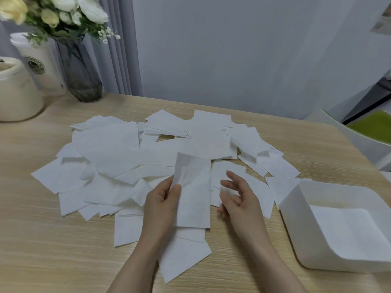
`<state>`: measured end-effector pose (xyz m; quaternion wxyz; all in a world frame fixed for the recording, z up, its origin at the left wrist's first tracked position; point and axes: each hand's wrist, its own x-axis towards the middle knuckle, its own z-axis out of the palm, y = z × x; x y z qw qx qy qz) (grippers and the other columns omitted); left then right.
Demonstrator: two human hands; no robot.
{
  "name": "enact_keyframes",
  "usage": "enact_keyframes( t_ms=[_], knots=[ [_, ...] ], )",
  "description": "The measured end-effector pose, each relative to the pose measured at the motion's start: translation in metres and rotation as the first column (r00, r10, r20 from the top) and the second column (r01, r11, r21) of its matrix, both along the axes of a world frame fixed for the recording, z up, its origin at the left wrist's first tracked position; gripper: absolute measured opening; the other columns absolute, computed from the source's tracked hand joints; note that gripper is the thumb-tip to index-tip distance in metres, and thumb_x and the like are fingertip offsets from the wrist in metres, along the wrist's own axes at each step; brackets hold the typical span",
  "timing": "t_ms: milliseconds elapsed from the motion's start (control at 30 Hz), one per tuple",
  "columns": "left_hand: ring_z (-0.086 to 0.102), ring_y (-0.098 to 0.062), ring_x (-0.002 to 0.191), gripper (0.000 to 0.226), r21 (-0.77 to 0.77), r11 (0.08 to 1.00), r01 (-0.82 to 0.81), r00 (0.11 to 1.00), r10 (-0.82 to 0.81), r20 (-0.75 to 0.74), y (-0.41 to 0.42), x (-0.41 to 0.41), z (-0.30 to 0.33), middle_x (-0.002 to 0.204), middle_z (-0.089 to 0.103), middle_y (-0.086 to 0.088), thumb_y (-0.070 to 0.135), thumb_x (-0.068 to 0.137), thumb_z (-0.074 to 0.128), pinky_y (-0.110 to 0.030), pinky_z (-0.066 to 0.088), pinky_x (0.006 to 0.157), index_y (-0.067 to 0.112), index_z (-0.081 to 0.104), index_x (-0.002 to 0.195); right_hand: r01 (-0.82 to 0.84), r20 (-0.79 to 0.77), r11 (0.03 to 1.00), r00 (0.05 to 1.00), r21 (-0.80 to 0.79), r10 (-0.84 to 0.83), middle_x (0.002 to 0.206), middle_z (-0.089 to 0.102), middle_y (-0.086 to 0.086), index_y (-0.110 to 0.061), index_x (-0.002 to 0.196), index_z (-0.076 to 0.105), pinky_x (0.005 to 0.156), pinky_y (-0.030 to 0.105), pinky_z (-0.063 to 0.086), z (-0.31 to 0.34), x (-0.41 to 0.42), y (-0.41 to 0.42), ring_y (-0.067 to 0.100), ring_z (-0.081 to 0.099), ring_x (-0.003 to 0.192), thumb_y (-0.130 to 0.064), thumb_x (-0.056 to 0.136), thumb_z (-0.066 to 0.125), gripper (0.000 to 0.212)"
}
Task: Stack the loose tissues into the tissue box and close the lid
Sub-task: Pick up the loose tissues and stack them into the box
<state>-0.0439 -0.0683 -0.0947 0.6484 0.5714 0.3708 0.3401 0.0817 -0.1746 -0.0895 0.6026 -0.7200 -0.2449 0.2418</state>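
Note:
Several loose white tissues (118, 157) lie scattered in a wide heap across the middle of the wooden table. My left hand (163, 204) holds one folded tissue (193, 193) upright by its left edge, thumb on its front. Just right of that tissue, my right hand (239, 199) hovers with fingers apart and nothing in it. The white tissue box (296, 210) stands open at the right, with white tissue lying flat in its bottom. I see no lid.
A dark glass vase (79, 70) of white flowers stands at the back left, beside a paper cup (42, 66) and a cream container (17, 94). A white chair with a green seat (372, 127) is past the table's right edge. The wooden table (53, 250) shows bare at the front left.

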Motion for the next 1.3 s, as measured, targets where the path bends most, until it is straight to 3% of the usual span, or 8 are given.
enact_keyframes(
  t_ms=[133, 333, 467, 667, 900, 1000, 1133, 1300],
  knots=[
    [0.07, -0.017, 0.084, 0.03, -0.012, 0.999, -0.046, 0.999, 0.046, 0.008, 0.003, -0.001, -0.001, 0.088, 0.075, 0.006, 0.009, 0.099, 0.051, -0.036, 0.053, 0.076, 0.031, 0.071, 0.096, 0.001, -0.019, 0.996, 1.0, -0.087, -0.002, 0.116, 0.058, -0.011, -0.035, 0.129, 0.046, 0.063, 0.031, 0.053, -0.004, 0.004, -0.003, 0.013, 0.059, 0.057, -0.008, 0.093, 0.057, 0.047],
    [0.067, -0.008, 0.077, 0.033, 0.002, 0.99, -0.144, 0.99, 0.144, -0.003, 0.004, -0.001, -0.002, 0.083, 0.074, 0.011, 0.004, 0.097, 0.049, -0.026, 0.05, 0.069, 0.03, 0.07, 0.091, -0.054, -0.028, 0.983, 0.998, -0.174, 0.05, 0.113, 0.058, -0.011, -0.034, 0.13, 0.043, 0.06, 0.027, 0.05, -0.006, 0.001, 0.002, 0.012, 0.058, 0.055, -0.011, 0.092, 0.059, 0.047],
    [0.065, -0.003, 0.074, 0.033, 0.017, 0.992, -0.126, 0.991, 0.127, -0.039, 0.004, 0.0, 0.0, 0.081, 0.072, 0.014, 0.005, 0.097, 0.049, -0.022, 0.049, 0.067, 0.031, 0.068, 0.09, -0.066, -0.048, 0.981, 0.997, -0.18, 0.058, 0.11, 0.059, -0.008, -0.03, 0.129, 0.044, 0.051, 0.021, 0.044, -0.002, 0.001, 0.007, 0.01, 0.056, 0.052, -0.011, 0.091, 0.059, 0.046],
    [0.067, -0.004, 0.075, 0.032, 0.017, 0.994, -0.11, 0.992, 0.111, -0.065, 0.003, -0.001, 0.003, 0.083, 0.072, 0.015, 0.007, 0.098, 0.049, -0.026, 0.051, 0.069, 0.032, 0.068, 0.091, -0.1, -0.128, 0.981, 0.989, -0.165, 0.08, 0.106, 0.061, 0.001, -0.025, 0.13, 0.045, 0.046, 0.026, 0.042, 0.001, -0.001, 0.019, 0.014, 0.055, 0.051, -0.008, 0.088, 0.063, 0.048],
    [0.067, -0.008, 0.077, 0.031, -0.003, 0.992, -0.128, 0.991, 0.128, -0.036, 0.002, -0.002, 0.004, 0.084, 0.073, 0.012, 0.007, 0.098, 0.05, -0.026, 0.051, 0.07, 0.03, 0.068, 0.09, -0.167, 0.013, 0.96, 0.985, -0.223, 0.175, 0.055, 0.058, -0.009, -0.023, 0.112, 0.062, 0.049, 0.025, 0.043, -0.002, -0.006, 0.019, 0.014, 0.047, 0.039, -0.014, 0.089, 0.062, 0.024],
    [0.066, -0.002, 0.074, 0.029, -0.019, 0.991, -0.133, 0.991, 0.132, -0.019, 0.002, -0.002, 0.004, 0.083, 0.073, 0.014, 0.006, 0.098, 0.05, -0.025, 0.051, 0.07, 0.029, 0.068, 0.092, -0.107, 0.091, 0.964, 0.987, -0.245, 0.133, 0.058, 0.063, -0.009, -0.021, 0.094, 0.071, 0.058, 0.028, 0.045, -0.004, -0.006, 0.018, 0.011, 0.052, 0.047, -0.022, 0.089, 0.064, 0.009],
    [0.065, -0.005, 0.072, 0.032, -0.029, 0.99, -0.141, 0.99, 0.142, 0.006, 0.002, -0.003, 0.004, 0.077, 0.072, 0.013, 0.006, 0.098, 0.05, -0.024, 0.049, 0.067, 0.028, 0.068, 0.086, 0.054, 0.233, 0.967, 0.972, -0.251, 0.007, 0.066, 0.062, -0.009, -0.022, 0.09, 0.069, 0.066, 0.025, 0.045, -0.006, 0.003, 0.009, 0.006, 0.056, 0.065, -0.023, 0.092, 0.06, 0.009],
    [0.066, -0.002, 0.076, 0.03, -0.018, 0.995, -0.099, 0.995, 0.099, 0.009, 0.001, -0.002, 0.004, 0.083, 0.073, 0.014, 0.01, 0.101, 0.048, -0.026, 0.05, 0.072, 0.03, 0.069, 0.092, 0.125, 0.13, 0.974, 0.986, -0.188, -0.102, 0.068, 0.065, -0.006, -0.019, 0.091, 0.065, 0.057, 0.021, 0.044, -0.004, 0.016, -0.006, 0.004, 0.058, 0.059, -0.02, 0.097, 0.053, 0.013]
  ],
)
